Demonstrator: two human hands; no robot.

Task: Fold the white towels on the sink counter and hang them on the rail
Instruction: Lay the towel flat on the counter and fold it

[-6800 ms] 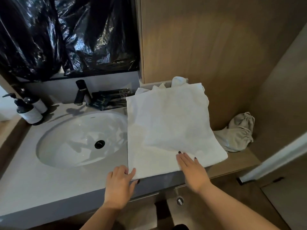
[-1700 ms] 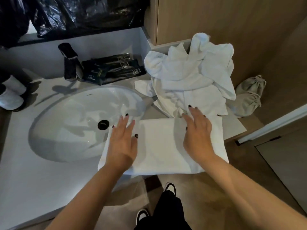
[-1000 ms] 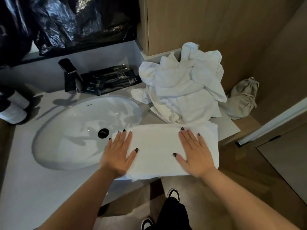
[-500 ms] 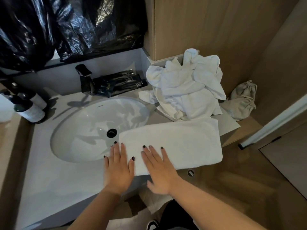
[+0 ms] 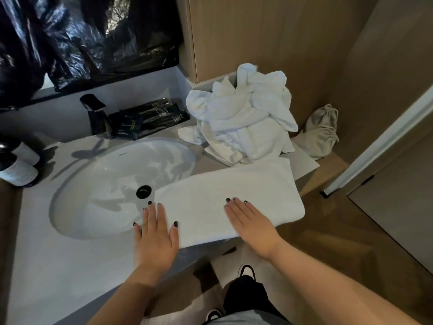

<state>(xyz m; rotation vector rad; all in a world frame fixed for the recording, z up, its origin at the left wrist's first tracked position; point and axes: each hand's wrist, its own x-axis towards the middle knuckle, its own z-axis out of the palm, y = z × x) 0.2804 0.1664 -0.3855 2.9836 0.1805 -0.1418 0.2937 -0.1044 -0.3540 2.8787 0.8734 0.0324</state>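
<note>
The folded towel (image 5: pixel 234 191) is laid lengthwise, left to right; its left end is pressed by the flat left hand (image 5: pixel 155 235), its middle by the flat right hand (image 5: pixel 251 222)

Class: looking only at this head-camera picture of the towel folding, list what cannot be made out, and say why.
- The rail: nowhere in the head view.
- Number of towels in the crumpled pile: bunched folds hide it.
- Print on the dark packets: too small.
- Dispenser bottles: cut off by the left edge.
</note>
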